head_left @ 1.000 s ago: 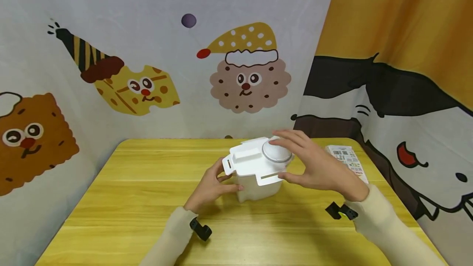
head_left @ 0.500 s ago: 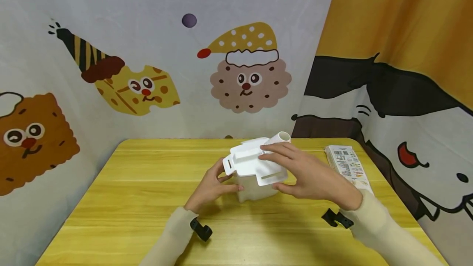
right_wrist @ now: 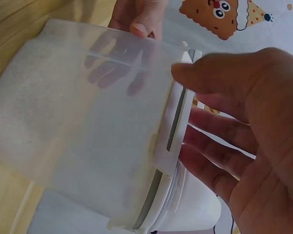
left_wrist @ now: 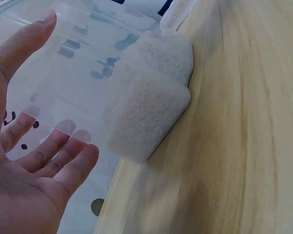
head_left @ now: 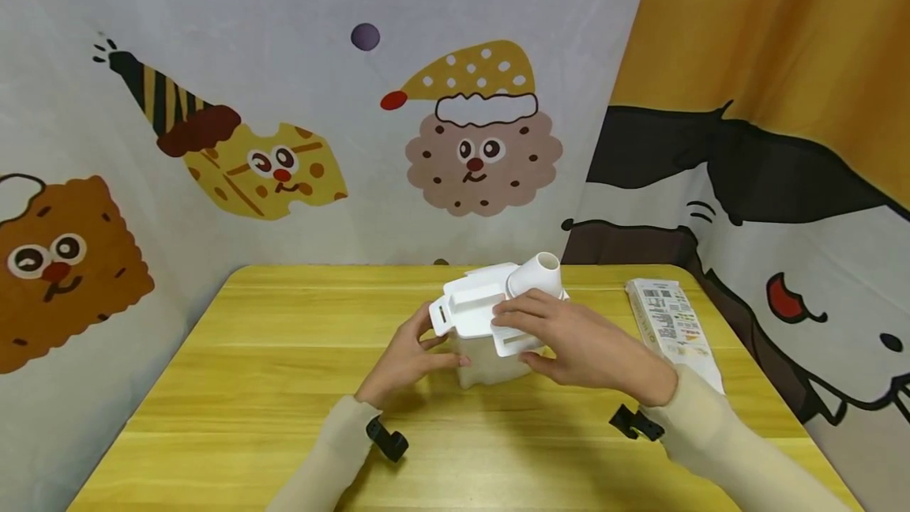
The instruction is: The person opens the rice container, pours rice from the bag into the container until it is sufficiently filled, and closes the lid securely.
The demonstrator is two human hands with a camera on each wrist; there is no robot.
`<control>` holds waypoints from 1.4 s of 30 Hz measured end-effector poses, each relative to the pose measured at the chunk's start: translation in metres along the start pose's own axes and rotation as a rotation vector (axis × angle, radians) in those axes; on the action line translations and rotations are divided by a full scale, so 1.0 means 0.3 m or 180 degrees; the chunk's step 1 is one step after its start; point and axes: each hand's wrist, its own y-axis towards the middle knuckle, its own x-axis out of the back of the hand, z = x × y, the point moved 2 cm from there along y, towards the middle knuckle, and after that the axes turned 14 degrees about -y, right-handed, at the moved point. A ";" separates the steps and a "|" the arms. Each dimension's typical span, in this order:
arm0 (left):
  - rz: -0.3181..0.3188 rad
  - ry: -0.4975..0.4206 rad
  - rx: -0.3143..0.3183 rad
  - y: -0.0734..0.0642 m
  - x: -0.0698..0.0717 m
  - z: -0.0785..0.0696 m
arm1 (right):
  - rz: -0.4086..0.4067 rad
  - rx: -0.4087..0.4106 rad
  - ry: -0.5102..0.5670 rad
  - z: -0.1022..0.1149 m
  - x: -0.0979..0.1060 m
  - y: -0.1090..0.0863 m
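Observation:
A translucent storage container (head_left: 490, 368) with a white lid (head_left: 472, 287) stands on the table. White grains like rice (left_wrist: 144, 107) fill its lower part. On the lid's far right rises a white tapered spout (head_left: 529, 276) with an open round end. My left hand (head_left: 408, 358) holds the container's left side, thumb on the near wall and fingers on the far side. My right hand (head_left: 586, 344) is at the lid's near latch flap (head_left: 508, 343), thumb at its lower edge and curled fingers over the top, pinching it. Part of the flap is hidden by the hand.
A printed white packet (head_left: 671, 322) lies on the table's right side. The yellow wood-grain table (head_left: 284, 322) reaches back to a cartoon-patterned curtain (head_left: 298, 14). Black wrist cameras (head_left: 387, 441) sit on both sleeves.
My right hand has moved left and down from the round end of the lid to the near latch flap. A tapered spout now shows where a flat white disc showed. The left hand stays put.

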 end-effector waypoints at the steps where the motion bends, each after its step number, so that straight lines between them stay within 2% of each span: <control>1: -0.0008 0.0001 0.0002 0.000 0.001 0.000 | -0.0033 0.0019 -0.0014 0.000 -0.002 0.000; 6: -0.0024 0.0015 0.0016 -0.001 0.001 0.000 | -0.0139 0.0046 -0.0041 -0.003 -0.009 -0.001; 13: -0.0015 0.0008 0.0037 0.001 -0.001 0.000 | -0.0253 -0.0081 0.0050 -0.012 -0.025 0.003; 22: -0.0006 0.0001 0.0071 0.003 -0.005 -0.003 | -0.0658 -0.0091 0.0049 -0.030 -0.053 0.019; 26: -0.0028 0.0012 0.0078 0.002 -0.003 -0.001 | -0.0758 -0.0070 0.0018 -0.033 -0.059 0.024; 34: -0.0049 -0.0050 0.0001 -0.001 -0.001 -0.002 | -0.1019 -0.0016 -0.0028 -0.032 -0.076 0.031; 42: -0.0065 -0.0034 -0.0022 -0.002 -0.007 -0.003 | -0.0949 -0.0030 -0.0027 -0.036 -0.074 0.035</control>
